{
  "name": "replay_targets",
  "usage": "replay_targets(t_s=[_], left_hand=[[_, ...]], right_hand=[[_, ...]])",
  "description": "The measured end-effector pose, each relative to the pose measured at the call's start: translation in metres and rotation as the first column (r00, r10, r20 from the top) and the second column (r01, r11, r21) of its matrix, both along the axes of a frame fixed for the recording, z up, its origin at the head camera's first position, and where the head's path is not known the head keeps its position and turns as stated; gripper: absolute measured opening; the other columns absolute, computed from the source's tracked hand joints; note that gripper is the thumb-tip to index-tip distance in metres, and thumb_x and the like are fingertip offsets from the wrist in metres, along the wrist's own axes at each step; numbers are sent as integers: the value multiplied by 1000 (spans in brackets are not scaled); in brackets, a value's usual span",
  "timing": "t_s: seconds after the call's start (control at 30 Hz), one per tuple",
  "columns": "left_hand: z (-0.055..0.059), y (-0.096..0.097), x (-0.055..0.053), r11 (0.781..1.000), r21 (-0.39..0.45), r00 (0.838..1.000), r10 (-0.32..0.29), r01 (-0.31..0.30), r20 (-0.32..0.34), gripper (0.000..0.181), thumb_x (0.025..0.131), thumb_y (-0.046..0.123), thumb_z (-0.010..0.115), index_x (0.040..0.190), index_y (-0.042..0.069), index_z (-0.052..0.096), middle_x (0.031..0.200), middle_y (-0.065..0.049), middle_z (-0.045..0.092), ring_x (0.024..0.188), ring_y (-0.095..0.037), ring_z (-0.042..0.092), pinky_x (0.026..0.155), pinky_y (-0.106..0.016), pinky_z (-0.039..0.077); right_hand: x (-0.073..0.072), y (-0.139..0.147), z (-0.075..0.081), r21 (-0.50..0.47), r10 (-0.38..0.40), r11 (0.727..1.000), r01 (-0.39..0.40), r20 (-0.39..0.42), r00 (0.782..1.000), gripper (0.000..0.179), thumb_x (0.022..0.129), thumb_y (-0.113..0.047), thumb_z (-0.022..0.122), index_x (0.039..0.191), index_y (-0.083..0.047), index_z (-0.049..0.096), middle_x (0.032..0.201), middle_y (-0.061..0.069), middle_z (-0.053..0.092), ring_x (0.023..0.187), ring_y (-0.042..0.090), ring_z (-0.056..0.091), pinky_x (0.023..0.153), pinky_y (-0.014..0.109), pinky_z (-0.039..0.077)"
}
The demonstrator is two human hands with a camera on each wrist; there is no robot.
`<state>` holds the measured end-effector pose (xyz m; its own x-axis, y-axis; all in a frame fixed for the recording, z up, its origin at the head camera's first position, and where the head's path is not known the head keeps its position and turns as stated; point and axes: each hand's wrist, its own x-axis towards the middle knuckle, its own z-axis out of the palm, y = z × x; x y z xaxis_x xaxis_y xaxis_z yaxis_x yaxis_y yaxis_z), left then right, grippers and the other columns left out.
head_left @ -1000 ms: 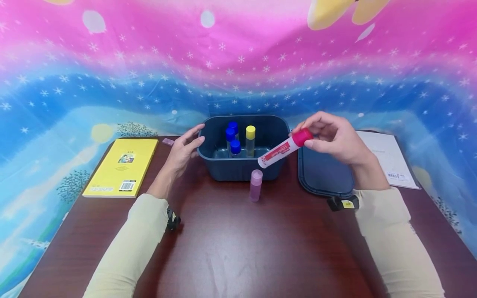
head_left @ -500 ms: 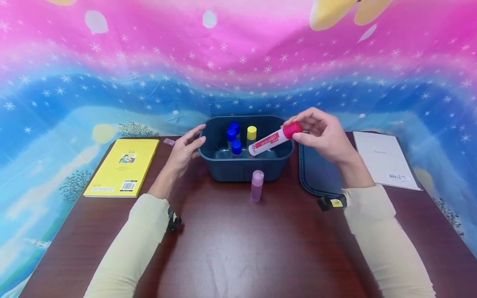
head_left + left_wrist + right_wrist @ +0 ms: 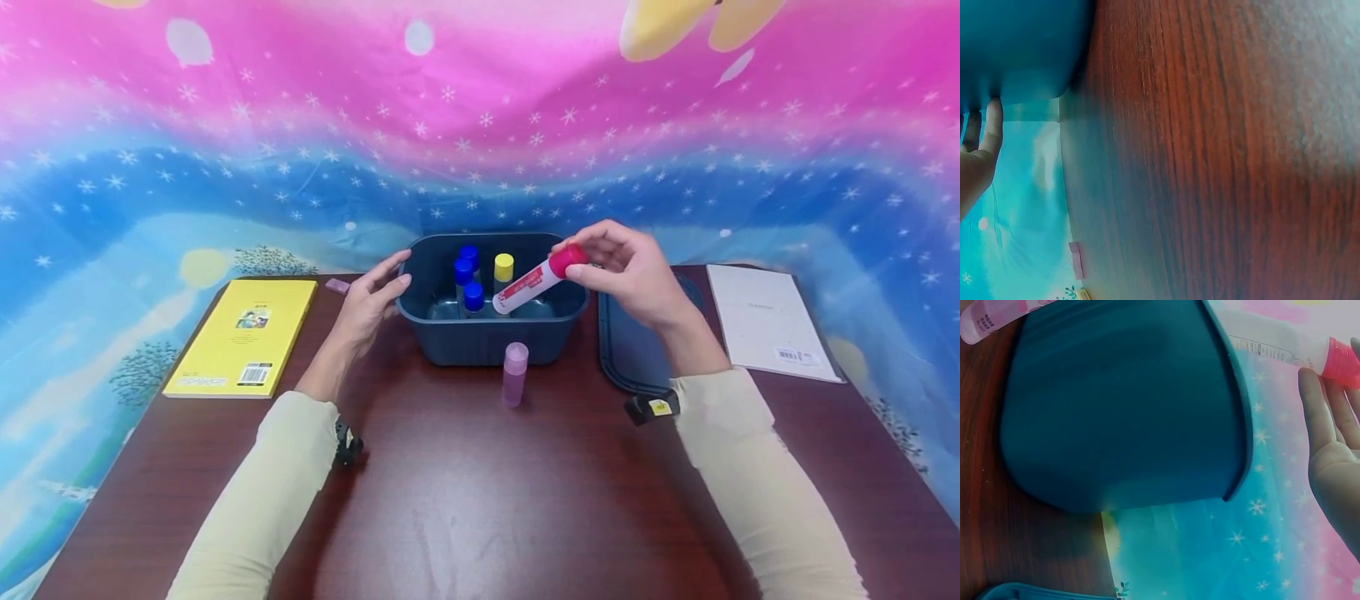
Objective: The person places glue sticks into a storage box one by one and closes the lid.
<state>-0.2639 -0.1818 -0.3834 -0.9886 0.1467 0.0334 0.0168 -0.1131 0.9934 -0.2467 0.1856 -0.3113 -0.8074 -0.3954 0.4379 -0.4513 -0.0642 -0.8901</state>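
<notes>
A liquid glue bottle [image 3: 531, 285] with a red cap is tilted over the dark bin [image 3: 491, 343], its clear end pointing down and left. My right hand [image 3: 630, 277] pinches it by the cap, just above the bin's right rim. On the other side, my left hand [image 3: 363, 312] rests its extended fingers against the bin's left end; the left wrist view has these fingertips touching the bin wall [image 3: 1016, 50]. Several capped glue bottles stand upright inside, some with blue caps [image 3: 473, 297] and one with a yellow cap [image 3: 503, 267]. In front stands a pink tube [image 3: 514, 377].
A dark lid [image 3: 633, 346] lies on the table to the bin's right, partly behind my right arm. Farther right is a white book [image 3: 772, 325]. A yellow book [image 3: 242, 337] lies at left, with a small pink piece [image 3: 338, 286] near the back edge.
My right hand has carried the red-capped glue bottle leftward, from in front of the bin's right side to over its opening. The left hand has stayed at the bin.
</notes>
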Motion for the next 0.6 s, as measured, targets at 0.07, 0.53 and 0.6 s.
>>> replay_targets(t_s=[0.07, 0.53, 0.6], left_hand=[[0, 0, 0, 1000, 0, 1000, 2, -2, -2, 54, 104, 21, 61, 154, 12, 45, 161, -10, 34, 140, -31, 43, 109, -56, 41], [-1, 0, 0, 1000, -4, 1000, -5, 5, -9, 54, 104, 22, 60, 154, 12, 45, 162, -8, 34, 141, -29, 43, 108, -54, 43], [-1, 0, 0, 1000, -2, 1000, -3, 3, -8, 54, 104, 22, 60, 154, 12, 45, 162, -8, 34, 141, -29, 43, 108, -54, 43]], right_hand=[[-1, -2, -2, 12, -18, 1000, 17, 16, 1000, 26, 92, 5, 69, 117, 1, 67, 119, 11, 69, 108, 26, 66, 88, 29, 58], [-7, -23, -6, 153, -153, 978, 142, 66, 986, 31, 95, -13, 73, 125, -6, 68, 123, 9, 69, 109, 25, 65, 89, 30, 57], [-8, -25, -7, 183, -162, 972, 147, 66, 985, 33, 95, -15, 73, 126, -5, 68, 123, 10, 68, 109, 24, 65, 90, 31, 57]])
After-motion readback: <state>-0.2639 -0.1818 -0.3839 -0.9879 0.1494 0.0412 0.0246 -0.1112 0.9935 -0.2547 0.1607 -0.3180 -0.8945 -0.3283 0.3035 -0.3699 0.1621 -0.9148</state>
